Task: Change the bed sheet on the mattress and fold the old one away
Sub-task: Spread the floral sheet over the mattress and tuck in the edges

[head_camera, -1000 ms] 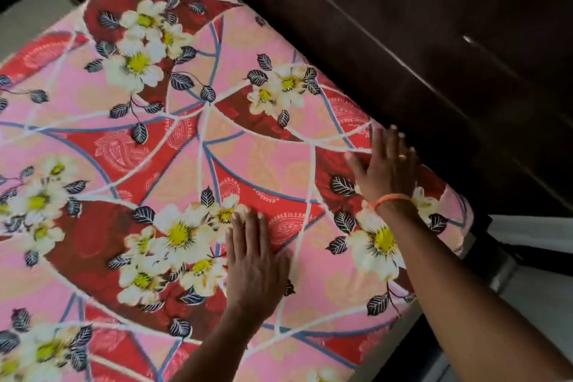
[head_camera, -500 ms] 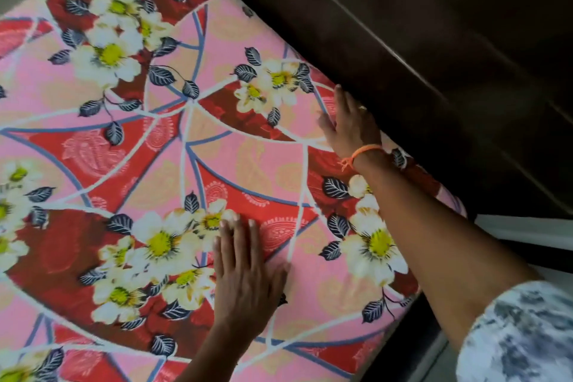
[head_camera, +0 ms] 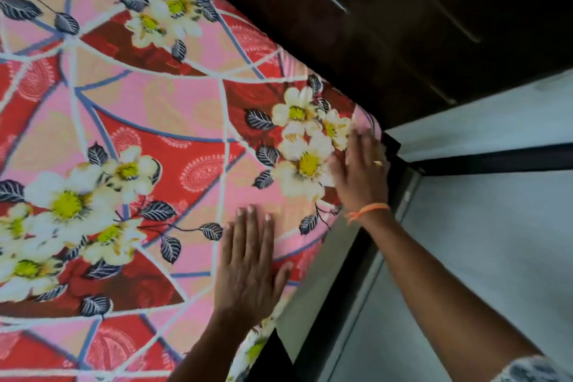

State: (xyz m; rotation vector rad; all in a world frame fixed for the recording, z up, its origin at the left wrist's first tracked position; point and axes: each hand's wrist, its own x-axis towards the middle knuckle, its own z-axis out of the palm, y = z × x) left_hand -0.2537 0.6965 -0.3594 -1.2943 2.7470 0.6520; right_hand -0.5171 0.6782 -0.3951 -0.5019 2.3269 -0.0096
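Note:
A pink and red bed sheet [head_camera: 173, 108] with white flowers and dark leaves lies spread flat over the mattress and fills the left of the view. My left hand [head_camera: 248, 270] lies flat on the sheet near the mattress's near edge, fingers straight and together. My right hand [head_camera: 361, 170], with a ring and an orange wrist thread, presses flat on the sheet at the far right corner of the mattress, fingers straight. Neither hand grips the cloth.
A dark wooden headboard or cabinet [head_camera: 387, 25] runs along the far side of the mattress. A dark bed frame edge [head_camera: 344, 288] borders the near right side, with pale floor [head_camera: 480, 257] beyond it.
My right hand has slid from the far edge back toward the mattress corner. My left hand has shifted toward the near right edge. The view has swung right.

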